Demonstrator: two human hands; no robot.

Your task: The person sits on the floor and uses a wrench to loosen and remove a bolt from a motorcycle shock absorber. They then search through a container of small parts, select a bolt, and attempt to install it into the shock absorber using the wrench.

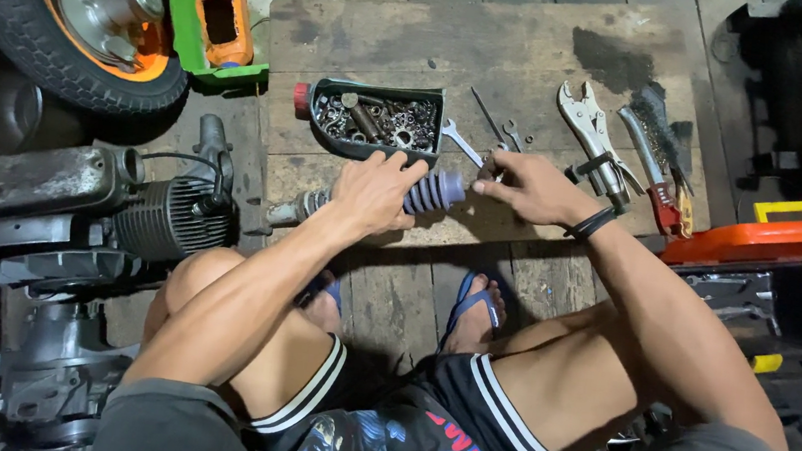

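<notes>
**Boot end worked on the floor boards, both hands in**

Squatting low over the wooden floor (543,40). Left hand (372,194) clamped down over a shaft with a ribbed rubber boot (435,191), grip wrapped around the metal just behind the bellows. Right hand (526,184) out at the boot's far end, grip pinched on something small at the tip; too small to name from here.

Lying flat on the boards, that shaft, just in front of the sandalled feet and just below the dark tray of nuts and washers (378,117). Long axis running left to right across the view, tilted slightly: bare metal end (287,213) pointing left and a touch toward the body, boot end pointing right and a touch away.

To do this well, by the look of it: keep the left grip firm so the shaft cannot roll, press it into the boards rather than lift it. Work the right fingertips straight along the axis, not across it, so the rubber folds stay even. Small part at the tip likely easy to drop between the planks; worth holding low.

Open-end spanner (459,141) near the right hand, locking pliers (588,131) and wire brush (663,135) farther right. Engine block (122,204) at the left, apart.
</notes>
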